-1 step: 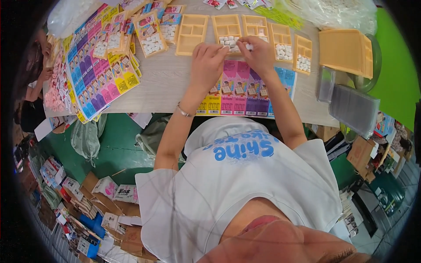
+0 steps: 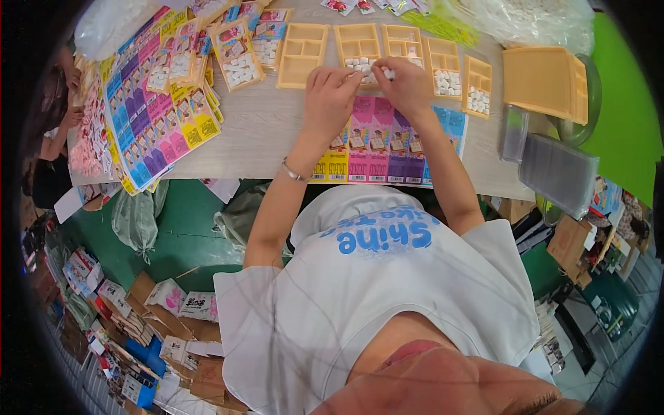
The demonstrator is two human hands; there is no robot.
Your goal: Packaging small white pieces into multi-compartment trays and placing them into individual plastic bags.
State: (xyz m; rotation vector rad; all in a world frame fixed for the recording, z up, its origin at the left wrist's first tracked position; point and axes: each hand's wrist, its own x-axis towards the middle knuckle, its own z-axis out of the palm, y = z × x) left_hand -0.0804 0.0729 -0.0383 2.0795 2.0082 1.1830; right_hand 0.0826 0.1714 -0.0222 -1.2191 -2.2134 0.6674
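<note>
My left hand [image 2: 330,100] is at the near end of a cream divided tray [image 2: 357,47], its fingers bent and closed together. What its fingertips pinch, if anything, is too small to make out. My right hand [image 2: 409,88] is closed beside it, with small white pieces [image 2: 389,73] showing at its fingers. The fingertips of both hands almost meet over more white pieces [image 2: 361,63] in the tray's near compartment. Beneath my wrists lies a colourful printed sheet [image 2: 370,142]. To the right, more trays [image 2: 448,79] hold white pieces; the tray just left [image 2: 303,55] holds none.
Filled trays with printed cards [image 2: 236,59] and stacked printed sheets [image 2: 162,104] cover the table's left. A stack of cream trays [image 2: 539,79] and clear plastic boxes [image 2: 559,169] stand at the right. Plastic bags [image 2: 532,24] lie at the back. Another person's hand [image 2: 72,116] is at far left.
The fingertips of my right hand have shifted very slightly left, towards my left hand. All else looks the same.
</note>
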